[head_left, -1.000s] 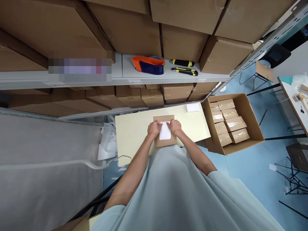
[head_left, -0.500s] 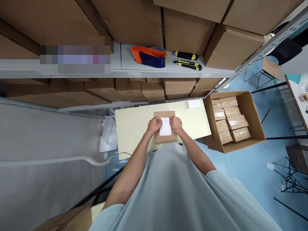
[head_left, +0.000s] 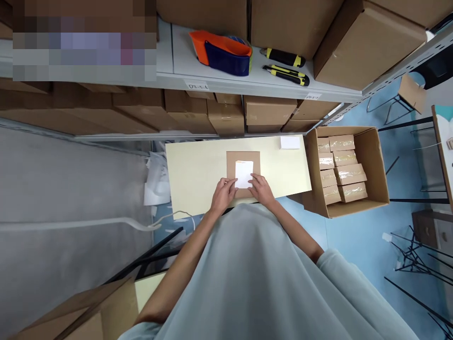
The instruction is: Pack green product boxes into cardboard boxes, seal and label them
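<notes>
A flat brown cardboard box (head_left: 231,159) lies on the cream table (head_left: 198,163) in front of me, with a white rectangular label (head_left: 244,174) on its upper face. My left hand (head_left: 223,192) rests at the label's lower left edge, its fingers stretched out and touching the paper. At the opposite edge, my right hand (head_left: 261,189) has its fingers apart, with the tips on the label's lower right side. Neither hand grips anything. The box's near corners are partly hidden by my hands.
A stack of white labels (head_left: 289,142) sits at the table's back right. Right of the table, an open carton (head_left: 377,165) holds several taped boxes. On the shelf (head_left: 222,82) above are an orange-and-blue tape dispenser (head_left: 226,54) and utility knives (head_left: 285,57). A white cable (head_left: 106,222) runs left.
Both hands have moved from the label's upper corners down to its lower sides. Their closed fingers have straightened and spread. The label now lies on the box, and the camera view has shifted.
</notes>
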Action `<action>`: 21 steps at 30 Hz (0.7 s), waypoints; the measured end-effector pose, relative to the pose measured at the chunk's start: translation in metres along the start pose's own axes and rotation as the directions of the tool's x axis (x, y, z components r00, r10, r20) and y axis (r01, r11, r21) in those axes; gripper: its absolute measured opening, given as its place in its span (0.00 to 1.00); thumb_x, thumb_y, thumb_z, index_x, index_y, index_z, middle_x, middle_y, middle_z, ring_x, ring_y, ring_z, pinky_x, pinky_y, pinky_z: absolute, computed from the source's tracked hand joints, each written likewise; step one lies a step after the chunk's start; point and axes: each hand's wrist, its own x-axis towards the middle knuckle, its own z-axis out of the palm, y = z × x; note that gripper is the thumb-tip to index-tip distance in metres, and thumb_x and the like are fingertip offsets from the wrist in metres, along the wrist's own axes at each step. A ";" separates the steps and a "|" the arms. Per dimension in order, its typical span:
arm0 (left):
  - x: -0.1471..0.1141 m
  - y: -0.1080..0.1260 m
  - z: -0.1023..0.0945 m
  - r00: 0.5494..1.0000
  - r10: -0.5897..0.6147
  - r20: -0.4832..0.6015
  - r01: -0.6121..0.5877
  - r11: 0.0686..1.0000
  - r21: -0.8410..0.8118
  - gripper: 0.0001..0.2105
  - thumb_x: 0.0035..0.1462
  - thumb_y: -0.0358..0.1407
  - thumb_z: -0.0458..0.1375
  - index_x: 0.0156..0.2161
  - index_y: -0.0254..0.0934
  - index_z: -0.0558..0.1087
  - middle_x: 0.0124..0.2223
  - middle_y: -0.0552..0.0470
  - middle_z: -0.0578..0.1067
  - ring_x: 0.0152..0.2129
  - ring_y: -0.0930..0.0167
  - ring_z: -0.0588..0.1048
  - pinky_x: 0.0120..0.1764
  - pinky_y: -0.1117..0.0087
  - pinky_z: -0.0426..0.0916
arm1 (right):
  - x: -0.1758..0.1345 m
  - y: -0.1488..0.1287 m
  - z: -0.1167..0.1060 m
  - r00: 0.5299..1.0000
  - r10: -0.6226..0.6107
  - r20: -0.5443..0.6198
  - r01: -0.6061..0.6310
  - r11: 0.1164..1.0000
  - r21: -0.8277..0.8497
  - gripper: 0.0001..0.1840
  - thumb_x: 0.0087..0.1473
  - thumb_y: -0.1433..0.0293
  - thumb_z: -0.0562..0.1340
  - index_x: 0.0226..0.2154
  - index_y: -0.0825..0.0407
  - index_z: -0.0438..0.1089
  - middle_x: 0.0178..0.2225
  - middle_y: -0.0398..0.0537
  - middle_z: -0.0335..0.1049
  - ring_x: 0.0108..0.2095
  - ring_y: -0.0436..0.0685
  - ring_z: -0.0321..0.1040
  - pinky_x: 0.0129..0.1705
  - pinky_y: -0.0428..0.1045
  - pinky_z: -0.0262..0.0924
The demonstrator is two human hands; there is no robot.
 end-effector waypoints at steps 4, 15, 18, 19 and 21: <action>0.008 -0.003 -0.003 0.999 0.011 0.030 -0.012 0.999 0.043 0.20 0.71 0.39 0.57 0.65 0.43 0.76 0.54 0.43 0.73 0.53 0.59 0.76 0.58 0.60 0.73 | 0.004 0.005 0.001 1.000 0.003 -0.009 -0.003 1.000 -0.011 0.18 0.76 0.70 0.56 0.59 0.51 0.77 0.72 0.61 0.65 0.71 0.66 0.60 0.73 0.63 0.60; 0.067 0.035 -0.014 0.989 0.034 0.144 -0.090 0.907 0.410 0.31 0.76 0.44 0.53 0.78 0.39 0.60 0.58 0.34 0.75 0.55 0.51 0.75 0.54 0.56 0.73 | 0.057 -0.012 -0.007 0.990 0.135 -0.031 -0.138 0.972 -0.192 0.31 0.78 0.63 0.54 0.77 0.54 0.59 0.79 0.61 0.54 0.69 0.69 0.62 0.67 0.62 0.69; 0.069 0.033 -0.013 0.989 0.036 0.141 -0.090 0.914 0.396 0.30 0.76 0.43 0.53 0.78 0.40 0.61 0.58 0.34 0.75 0.55 0.50 0.75 0.53 0.57 0.73 | 0.061 -0.021 -0.003 0.985 0.169 -0.042 -0.174 0.955 -0.241 0.32 0.78 0.64 0.53 0.79 0.52 0.55 0.80 0.61 0.53 0.70 0.69 0.61 0.64 0.63 0.72; 0.066 0.031 -0.013 0.988 0.053 0.143 -0.105 0.917 0.386 0.29 0.75 0.42 0.54 0.77 0.40 0.62 0.58 0.34 0.75 0.56 0.51 0.75 0.52 0.58 0.73 | 0.059 -0.023 -0.001 0.985 0.165 -0.041 -0.170 0.952 -0.253 0.33 0.77 0.64 0.53 0.79 0.53 0.54 0.80 0.61 0.51 0.70 0.70 0.61 0.65 0.64 0.71; 0.056 0.024 -0.012 0.982 0.111 0.152 -0.158 0.924 0.349 0.27 0.75 0.39 0.54 0.75 0.41 0.65 0.57 0.36 0.74 0.55 0.53 0.74 0.50 0.60 0.73 | 0.051 -0.026 0.002 0.988 0.148 -0.032 -0.151 0.949 -0.278 0.35 0.77 0.63 0.55 0.79 0.55 0.53 0.81 0.63 0.48 0.71 0.72 0.59 0.67 0.67 0.69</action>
